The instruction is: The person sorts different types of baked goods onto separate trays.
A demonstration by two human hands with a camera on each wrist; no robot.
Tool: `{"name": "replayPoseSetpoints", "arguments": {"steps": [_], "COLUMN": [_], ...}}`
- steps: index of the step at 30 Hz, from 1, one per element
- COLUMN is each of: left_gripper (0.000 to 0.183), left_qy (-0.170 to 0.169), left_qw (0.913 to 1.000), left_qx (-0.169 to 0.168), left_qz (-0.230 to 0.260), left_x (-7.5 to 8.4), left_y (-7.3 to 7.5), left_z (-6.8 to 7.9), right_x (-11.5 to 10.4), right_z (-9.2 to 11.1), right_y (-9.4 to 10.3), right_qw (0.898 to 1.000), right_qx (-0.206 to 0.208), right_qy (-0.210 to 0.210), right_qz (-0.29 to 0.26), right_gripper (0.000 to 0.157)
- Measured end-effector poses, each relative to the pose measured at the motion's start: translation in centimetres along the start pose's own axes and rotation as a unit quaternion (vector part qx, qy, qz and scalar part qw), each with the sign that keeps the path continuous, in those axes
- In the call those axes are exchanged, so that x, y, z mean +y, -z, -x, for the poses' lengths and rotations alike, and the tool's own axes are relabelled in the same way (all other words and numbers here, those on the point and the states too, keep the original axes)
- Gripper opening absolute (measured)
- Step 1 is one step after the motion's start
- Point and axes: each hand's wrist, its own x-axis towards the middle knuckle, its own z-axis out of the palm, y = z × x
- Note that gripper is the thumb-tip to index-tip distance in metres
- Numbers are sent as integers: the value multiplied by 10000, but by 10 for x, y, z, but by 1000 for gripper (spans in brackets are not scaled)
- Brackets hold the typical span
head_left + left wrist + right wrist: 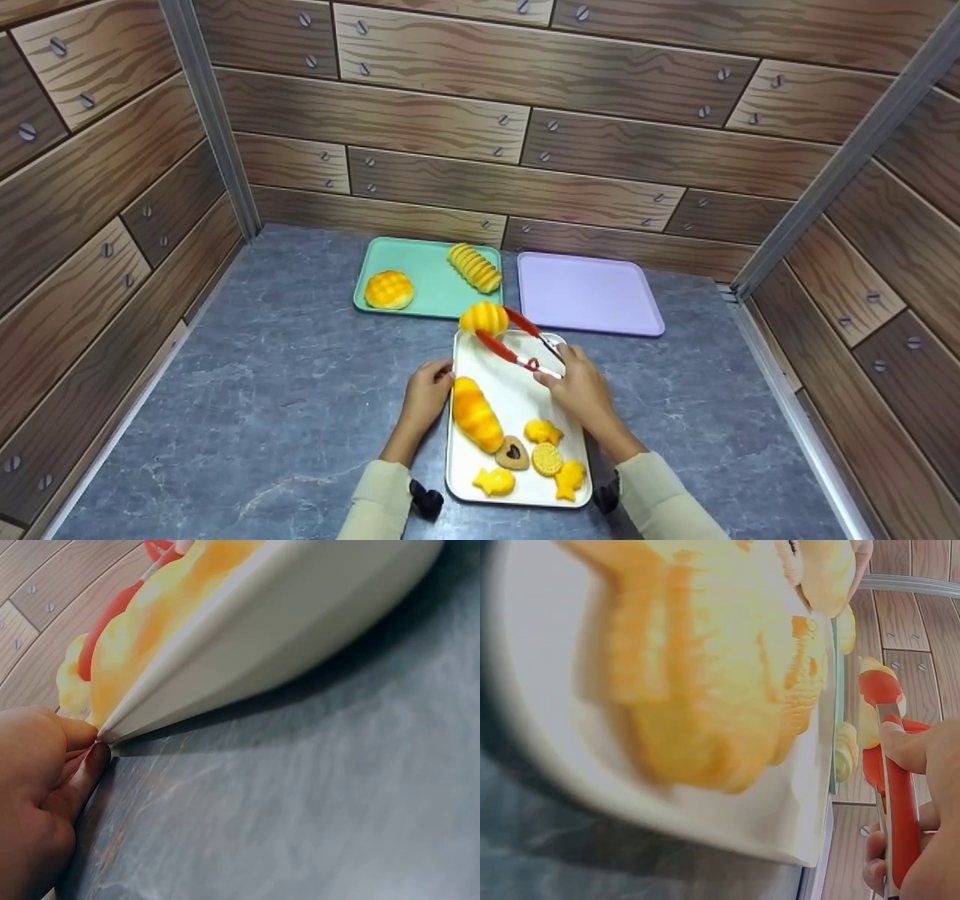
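Observation:
My right hand [587, 388] grips red-tipped tongs [496, 347], which hold a small ridged toy bread roll [484, 318] over the far end of a white tray [521, 397]. In the right wrist view, the tongs' red handle [904, 829] lies in the hand. At the tray's left edge, my left hand [428, 391] pinches the rim between thumb and fingers, plain in the left wrist view. Lying on the white tray are a long toy bread [477, 416], a heart cookie [512, 453], a round cookie [547, 459] and several fish-shaped ones, including one at the near left [493, 481].
Behind the white tray is a green tray [420, 259] carrying a round bun [388, 289] and a ridged loaf [475, 268]. A purple tray [589, 292] stands to its right. Wood-patterned walls [435, 97] enclose the grey marbled table [247, 405] on three sides.

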Motion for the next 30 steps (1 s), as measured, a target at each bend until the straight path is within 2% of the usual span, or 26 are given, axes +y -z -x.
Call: {"name": "replayPoseSetpoints", "arguments": {"steps": [10, 18, 30], "left_gripper": [27, 26, 28], "left_qy": [-82, -120, -118], "left_qw": [9999, 9999, 9999], "left_qx": [54, 27, 30], "left_qz": [-106, -31, -34], "left_x": [-2, 0, -3], "left_y": [-1, 0, 0], "left_z": [0, -1, 0], "right_x": [-18, -31, -53], "right_z": [-26, -43, -62], "right_y": [-6, -15, -32], "right_qw": [9999, 9999, 9981], "right_qx": [-22, -124, -213], "right_qy": [-67, -10, 160], "right_qz": [-85, 119, 552], "right_gripper": [74, 67, 68]}}
